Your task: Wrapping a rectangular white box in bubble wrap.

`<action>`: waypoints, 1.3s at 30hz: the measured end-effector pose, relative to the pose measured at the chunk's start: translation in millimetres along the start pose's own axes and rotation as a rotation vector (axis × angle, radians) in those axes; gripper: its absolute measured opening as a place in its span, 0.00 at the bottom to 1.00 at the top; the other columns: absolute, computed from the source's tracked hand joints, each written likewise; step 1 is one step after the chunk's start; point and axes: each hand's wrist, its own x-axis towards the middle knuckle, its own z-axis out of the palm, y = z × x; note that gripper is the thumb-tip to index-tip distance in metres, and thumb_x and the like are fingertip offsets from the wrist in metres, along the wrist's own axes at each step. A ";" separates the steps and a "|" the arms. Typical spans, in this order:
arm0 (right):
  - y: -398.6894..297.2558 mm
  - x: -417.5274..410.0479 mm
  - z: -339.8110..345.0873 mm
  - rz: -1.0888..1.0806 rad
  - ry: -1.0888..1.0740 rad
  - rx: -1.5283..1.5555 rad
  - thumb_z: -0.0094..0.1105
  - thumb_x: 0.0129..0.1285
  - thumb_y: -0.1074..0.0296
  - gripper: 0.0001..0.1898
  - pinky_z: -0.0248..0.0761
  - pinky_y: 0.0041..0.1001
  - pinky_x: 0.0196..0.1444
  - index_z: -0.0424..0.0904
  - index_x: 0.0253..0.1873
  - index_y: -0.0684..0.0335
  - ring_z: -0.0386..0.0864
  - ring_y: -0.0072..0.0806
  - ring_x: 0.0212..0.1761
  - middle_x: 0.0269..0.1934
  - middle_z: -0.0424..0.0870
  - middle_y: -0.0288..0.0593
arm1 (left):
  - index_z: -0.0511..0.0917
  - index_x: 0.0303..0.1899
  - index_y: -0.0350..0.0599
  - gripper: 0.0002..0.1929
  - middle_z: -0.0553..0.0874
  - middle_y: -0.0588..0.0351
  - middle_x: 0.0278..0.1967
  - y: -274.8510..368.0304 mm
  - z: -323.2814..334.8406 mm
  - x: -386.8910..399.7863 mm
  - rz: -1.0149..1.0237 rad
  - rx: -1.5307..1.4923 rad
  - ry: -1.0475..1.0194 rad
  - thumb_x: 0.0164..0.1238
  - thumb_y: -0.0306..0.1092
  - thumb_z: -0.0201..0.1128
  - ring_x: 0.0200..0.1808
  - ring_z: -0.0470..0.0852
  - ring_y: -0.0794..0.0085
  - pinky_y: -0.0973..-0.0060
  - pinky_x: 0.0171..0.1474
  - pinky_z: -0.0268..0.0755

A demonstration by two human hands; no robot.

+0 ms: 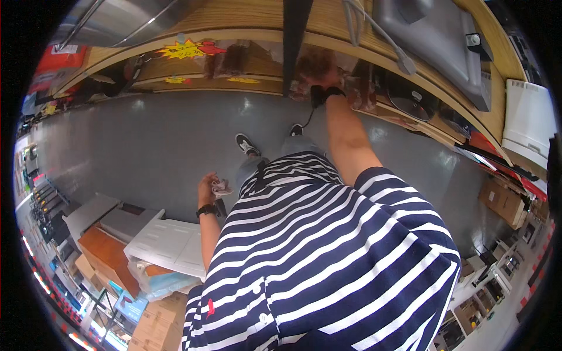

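My left hand (205,189) is low at my left side, its fingers closed around a crumpled greyish-white cloth (221,188). A dark watch is on that wrist. My right arm stretches forward to the shelf, and my right hand (327,74) is blurred among clear plastic-wrapped goods (362,87) below the upper wooden board. Near the right wrist is a black band, with a small black object (317,95) beside it and a dark cord (311,117) hanging down. Whether the right fingers grip anything is hidden by blur.
Ahead runs a wooden shelf (246,19) with a black upright (295,48), yellow price signs (184,49) and a grey appliance (432,48) with a plug. Behind my left side stand a white cabinet (169,241), a brown wooden piece (107,254) and cardboard boxes (158,324). Grey floor (167,131) lies between.
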 end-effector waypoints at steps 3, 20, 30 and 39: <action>-11.1 -1.7 9.3 0.358 0.375 0.784 0.51 0.66 0.50 0.25 0.60 0.38 0.67 0.69 0.63 0.54 0.66 0.35 0.65 0.58 0.75 0.42 | 0.76 0.48 0.29 0.17 0.81 0.53 0.28 5.5 7.0 -7.6 0.042 0.012 -0.015 0.61 0.28 0.50 0.32 0.79 0.69 0.74 0.40 0.73; -51.0 -46.6 -26.3 -0.025 0.068 -1.135 0.68 0.51 0.71 0.32 0.64 0.31 0.65 0.69 0.63 0.57 0.73 0.40 0.60 0.57 0.75 0.49 | 0.79 0.37 0.36 0.12 0.81 0.56 0.30 29.4 60.5 17.9 0.212 0.356 -0.174 0.65 0.33 0.50 0.32 0.78 0.72 0.76 0.40 0.69; -55.3 -118.3 -53.6 0.374 0.680 0.209 0.53 0.65 0.73 0.16 0.69 0.39 0.56 0.75 0.57 0.63 0.73 0.36 0.55 0.52 0.78 0.43 | 0.81 0.41 0.35 0.12 0.82 0.57 0.27 42.0 90.5 48.0 0.186 0.356 -0.261 0.60 0.29 0.54 0.32 0.80 0.75 0.78 0.39 0.71; -77.5 -164.6 8.1 0.373 0.651 0.411 0.61 0.61 0.69 0.11 0.69 0.36 0.46 0.78 0.48 0.55 0.77 0.33 0.44 0.40 0.81 0.34 | 0.83 0.38 0.35 0.11 0.82 0.57 0.27 60.0 91.2 55.3 0.211 0.406 -0.324 0.60 0.28 0.53 0.32 0.80 0.74 0.77 0.39 0.71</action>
